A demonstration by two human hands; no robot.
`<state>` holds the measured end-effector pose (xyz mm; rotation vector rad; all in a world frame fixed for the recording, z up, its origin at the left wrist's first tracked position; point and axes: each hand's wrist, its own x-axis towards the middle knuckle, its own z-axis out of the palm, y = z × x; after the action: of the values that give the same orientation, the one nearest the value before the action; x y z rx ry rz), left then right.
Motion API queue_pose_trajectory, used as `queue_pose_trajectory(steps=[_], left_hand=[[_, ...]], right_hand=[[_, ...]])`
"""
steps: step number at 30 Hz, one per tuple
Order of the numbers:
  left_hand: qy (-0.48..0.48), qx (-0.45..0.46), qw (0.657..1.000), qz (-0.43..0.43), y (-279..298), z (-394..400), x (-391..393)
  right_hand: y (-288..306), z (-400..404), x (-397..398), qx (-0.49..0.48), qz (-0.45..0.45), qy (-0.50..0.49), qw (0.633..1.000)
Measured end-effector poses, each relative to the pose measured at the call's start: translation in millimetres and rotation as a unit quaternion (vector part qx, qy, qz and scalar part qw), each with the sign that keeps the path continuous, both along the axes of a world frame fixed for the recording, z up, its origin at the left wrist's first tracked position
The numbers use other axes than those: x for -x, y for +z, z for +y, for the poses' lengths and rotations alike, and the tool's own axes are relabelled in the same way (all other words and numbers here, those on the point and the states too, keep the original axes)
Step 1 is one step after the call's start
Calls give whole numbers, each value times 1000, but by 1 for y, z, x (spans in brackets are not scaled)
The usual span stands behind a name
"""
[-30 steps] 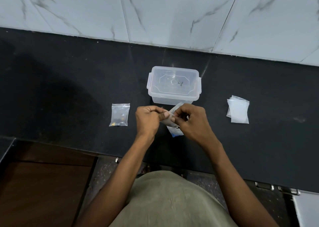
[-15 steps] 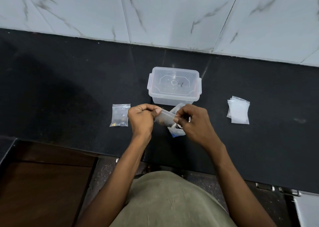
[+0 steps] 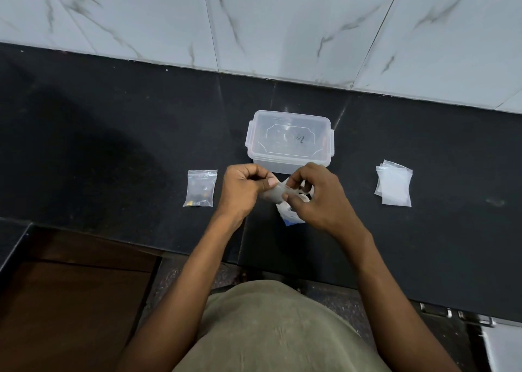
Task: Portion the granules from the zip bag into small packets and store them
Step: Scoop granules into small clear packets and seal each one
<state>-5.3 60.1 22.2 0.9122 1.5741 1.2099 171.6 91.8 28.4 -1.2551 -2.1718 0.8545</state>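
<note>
Both hands meet over the dark counter (image 3: 113, 134), just in front of the lidded clear container (image 3: 291, 141). The left hand (image 3: 243, 190) is curled, thumb and fingers pinching one end of a small clear packet (image 3: 275, 195); the right hand (image 3: 316, 196) pinches the other end, fingers bent round it. A bag with a blue edge (image 3: 291, 216), likely the zip bag, sits under the right hand, mostly hidden; whether that hand also holds it cannot be told. Step in hand is probably opening or sealing the packet mouth; which one is unclear, since the fingers cover the strip. To do it well: keep the mouth up, work along the strip from one end to the other, and keep the grip near the top so nothing squeezes out. One packet with dark bits in it (image 3: 200, 188) lies flat to the left, near the left hand but apart from it. A stack of empty packets (image 3: 394, 186) lies well to the right. The container lid looks on, so storing means unclipping it first. Room: open counter on both sides and behind, up to the marble wall (image 3: 254, 18). The counter's front edge runs close under the wrists, with a drop to a brown surface (image 3: 70, 301) at lower left; a packet set down should go further back, not at that lip.
</note>
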Motion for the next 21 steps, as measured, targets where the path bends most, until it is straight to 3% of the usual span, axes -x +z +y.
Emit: queue_pose_trajectory(steps=[4, 9, 16, 21], left_hand=[[-18, -2, 1000, 21, -1, -2, 0], [70, 2, 997, 39, -5, -9, 3], [216, 6, 976, -19, -11, -15, 45], [219, 18, 975, -14, -4, -23, 88]], right_hand=[[-3, -1, 16, -6, -16, -2, 1000], [-3, 0, 18, 28, 5, -40, 999], [-9, 1, 19, 82, 10, -59, 995], [-14, 4, 43, 90, 37, -56, 994]])
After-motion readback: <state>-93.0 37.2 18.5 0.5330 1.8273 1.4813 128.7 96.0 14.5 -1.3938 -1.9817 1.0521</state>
